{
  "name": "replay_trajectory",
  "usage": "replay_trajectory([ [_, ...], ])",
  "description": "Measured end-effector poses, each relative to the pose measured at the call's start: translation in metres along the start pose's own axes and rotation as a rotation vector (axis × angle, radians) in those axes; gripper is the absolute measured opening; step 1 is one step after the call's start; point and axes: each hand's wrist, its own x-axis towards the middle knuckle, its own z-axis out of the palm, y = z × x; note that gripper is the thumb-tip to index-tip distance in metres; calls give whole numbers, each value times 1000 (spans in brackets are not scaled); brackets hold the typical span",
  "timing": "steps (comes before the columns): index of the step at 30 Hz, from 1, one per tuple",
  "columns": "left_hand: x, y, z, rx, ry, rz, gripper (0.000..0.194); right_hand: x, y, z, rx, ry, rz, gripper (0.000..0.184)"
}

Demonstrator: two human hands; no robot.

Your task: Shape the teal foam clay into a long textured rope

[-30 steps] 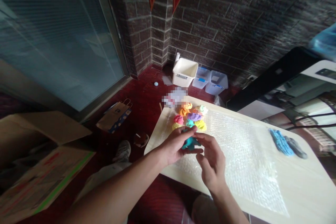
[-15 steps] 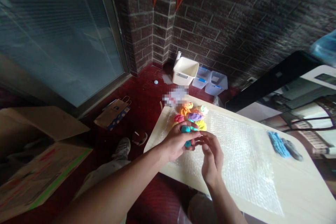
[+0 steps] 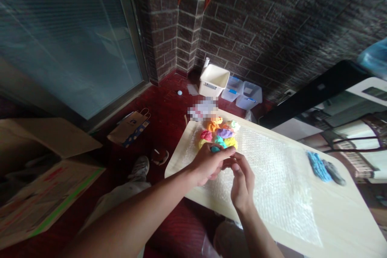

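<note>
My left hand point(image 3: 207, 165) is closed round a teal lump point(image 3: 215, 149) that looks like soft modelling clay; only a small part of it shows between thumb and fingers. Against its fingertips my right hand point(image 3: 242, 181) has its fingers bent and thumb drawn in, and what they pinch is hidden. Just beyond the hands several crumpled, clay-like lumps sit close together: orange point(image 3: 213, 125), red point(image 3: 206, 135), purple point(image 3: 225, 133), mint green point(image 3: 220, 141), yellow point(image 3: 231, 142) and a pale one point(image 3: 232, 125).
Bubble wrap point(image 3: 275, 173) covers much of the pale table point(image 3: 347, 209). Blue and grey knitted-looking pieces point(image 3: 319, 166) lie at its right. Plastic bins point(image 3: 214, 76) stand by the brick wall. A paper bag point(image 3: 128, 127) and an open cardboard box point(image 3: 51, 193) are on the left.
My left thumb and fingers have closed further over the teal lump, so less of it shows. My right hand has shifted slightly left, still touching the left fingertips.
</note>
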Motion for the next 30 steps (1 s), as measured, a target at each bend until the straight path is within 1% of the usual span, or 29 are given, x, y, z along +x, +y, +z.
replay_trajectory([
  [6, -1, -3, 3, 123, -1, 40, 44, 0, -1, 0, -62, -8, -13, 26],
  [11, -1, -7, 3, 225, -35, 123, 39, -1, 1, 0, -83, -5, -19, 26],
  [16, -4, -3, 4, 332, -53, 211, 35, 0, 2, -2, -85, -4, -28, 24],
  [20, -5, -2, 5, 369, -67, 232, 37, 0, 2, -2, -67, -10, -30, 25],
  [23, -2, -5, 1, 313, -16, 193, 38, -1, 3, -2, -33, -16, -21, 27],
  [25, 2, -8, -3, 232, -2, 154, 40, 0, 4, 0, 51, -5, 2, 30],
  [27, 6, -9, -6, 88, -40, 127, 41, 1, 5, 2, 180, 31, 57, 32],
  [30, 12, -10, -7, -162, -121, 83, 46, 5, 4, 5, 339, 128, 161, 34],
])
